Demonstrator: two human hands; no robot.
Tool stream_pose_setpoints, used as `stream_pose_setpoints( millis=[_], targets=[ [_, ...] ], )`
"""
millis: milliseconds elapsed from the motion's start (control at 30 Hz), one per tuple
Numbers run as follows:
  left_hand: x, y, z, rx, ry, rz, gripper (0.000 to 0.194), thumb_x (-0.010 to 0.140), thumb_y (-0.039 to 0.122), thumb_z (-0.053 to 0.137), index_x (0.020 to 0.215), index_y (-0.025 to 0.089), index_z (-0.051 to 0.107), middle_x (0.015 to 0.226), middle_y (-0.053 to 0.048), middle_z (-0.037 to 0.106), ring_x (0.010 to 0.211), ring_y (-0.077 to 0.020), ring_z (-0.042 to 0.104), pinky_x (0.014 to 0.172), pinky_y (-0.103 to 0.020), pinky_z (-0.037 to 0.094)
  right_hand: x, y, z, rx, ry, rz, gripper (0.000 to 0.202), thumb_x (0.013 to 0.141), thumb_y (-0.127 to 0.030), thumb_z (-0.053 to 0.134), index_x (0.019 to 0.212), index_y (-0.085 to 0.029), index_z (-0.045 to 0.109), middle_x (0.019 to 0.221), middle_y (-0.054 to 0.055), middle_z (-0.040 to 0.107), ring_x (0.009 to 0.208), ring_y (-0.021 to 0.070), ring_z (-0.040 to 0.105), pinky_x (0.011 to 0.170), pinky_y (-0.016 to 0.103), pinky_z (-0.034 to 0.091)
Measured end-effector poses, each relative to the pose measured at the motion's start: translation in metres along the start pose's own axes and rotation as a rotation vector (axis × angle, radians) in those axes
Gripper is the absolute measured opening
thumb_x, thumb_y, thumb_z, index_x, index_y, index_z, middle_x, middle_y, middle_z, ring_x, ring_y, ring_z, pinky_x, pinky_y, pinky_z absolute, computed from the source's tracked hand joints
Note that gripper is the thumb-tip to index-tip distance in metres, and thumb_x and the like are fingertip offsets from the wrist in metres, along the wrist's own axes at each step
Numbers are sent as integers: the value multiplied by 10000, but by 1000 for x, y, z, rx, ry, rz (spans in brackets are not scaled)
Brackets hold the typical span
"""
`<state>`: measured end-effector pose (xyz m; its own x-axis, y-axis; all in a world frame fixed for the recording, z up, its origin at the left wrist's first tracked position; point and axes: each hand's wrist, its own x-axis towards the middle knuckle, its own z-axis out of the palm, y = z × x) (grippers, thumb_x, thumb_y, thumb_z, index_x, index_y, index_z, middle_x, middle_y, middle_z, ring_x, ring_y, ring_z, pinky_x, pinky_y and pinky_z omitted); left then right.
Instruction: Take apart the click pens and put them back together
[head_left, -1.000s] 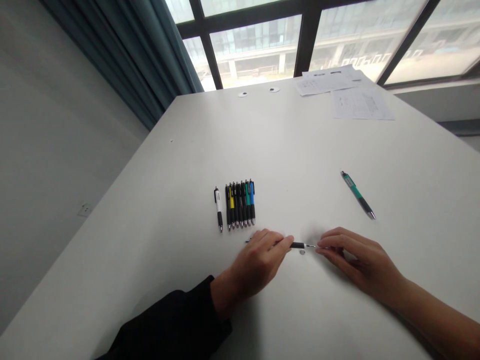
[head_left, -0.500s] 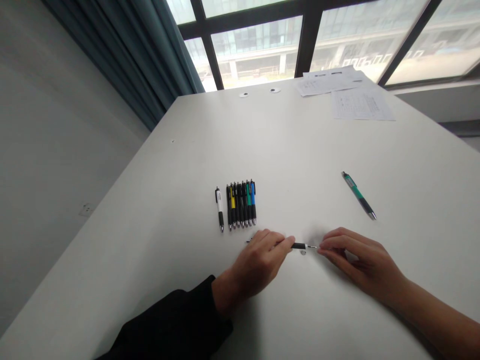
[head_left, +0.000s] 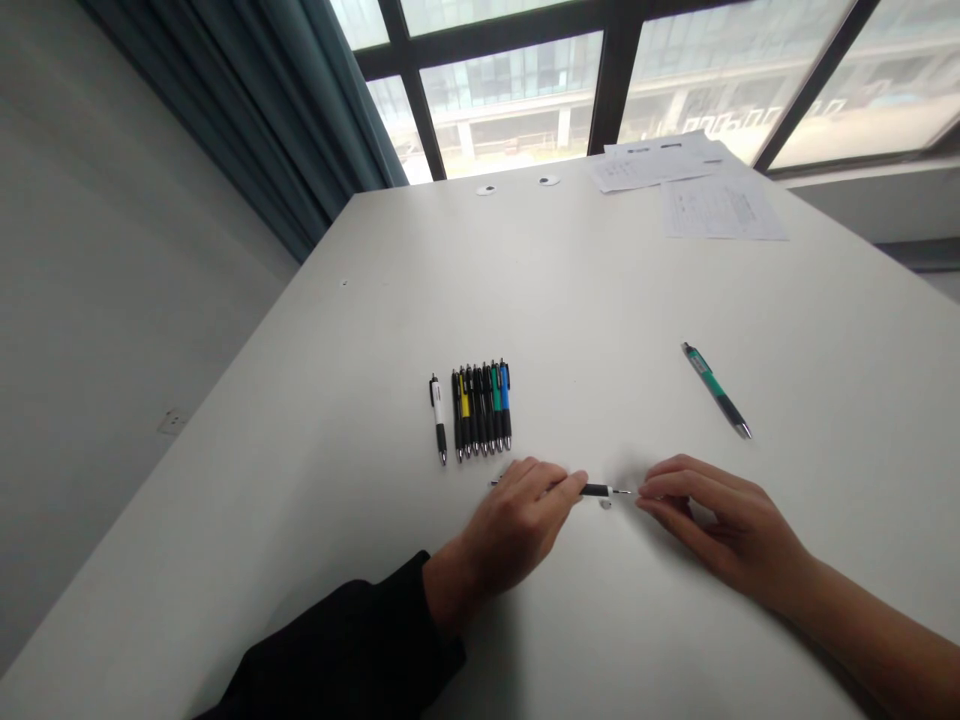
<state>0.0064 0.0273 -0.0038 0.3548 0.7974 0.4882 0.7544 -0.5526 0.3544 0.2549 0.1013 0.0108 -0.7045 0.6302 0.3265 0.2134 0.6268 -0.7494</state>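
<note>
on a white table (head_left: 585, 300), a person's left hand (head_left: 517, 515) is curled over a black-gripped pen (head_left: 596, 490), holding it sideways with its thin, bare tip pointing right; a small silver piece (head_left: 605, 505) lies just beside it on the near side. the right hand (head_left: 716, 515) sits just right of that tip, thumb and fingertips drawn almost together, though whether they pinch anything cannot be told. the step in hand looks like work on the exposed tip, and the next move seems to call for a steady left hold and a fine, well-aligned right pinch.
</note>
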Motion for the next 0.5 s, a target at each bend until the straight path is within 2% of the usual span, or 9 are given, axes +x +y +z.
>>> stream_pose_setpoints(
  millis=[333,500],
  targets=[
    [1,1,-1,-6,-5,-9,203,1015,160,525,1161,98,653,929,-89,703,850,-180,638,755,-320,562,1,-2,-1,-5,41,-18,169,933,-79,610,1023,-219,645,903,63,676,714,151,658,570,258,511],
    [1,1,-2,-10,-1,-3,203,1000,149,551,1166,88,652,914,-83,700,838,-181,639,743,-316,562,1,-2,0,-2,1,-9,158,940,-88,605,1013,-220,650,919,61,684,729,145,664,600,251,524]
  ],
)
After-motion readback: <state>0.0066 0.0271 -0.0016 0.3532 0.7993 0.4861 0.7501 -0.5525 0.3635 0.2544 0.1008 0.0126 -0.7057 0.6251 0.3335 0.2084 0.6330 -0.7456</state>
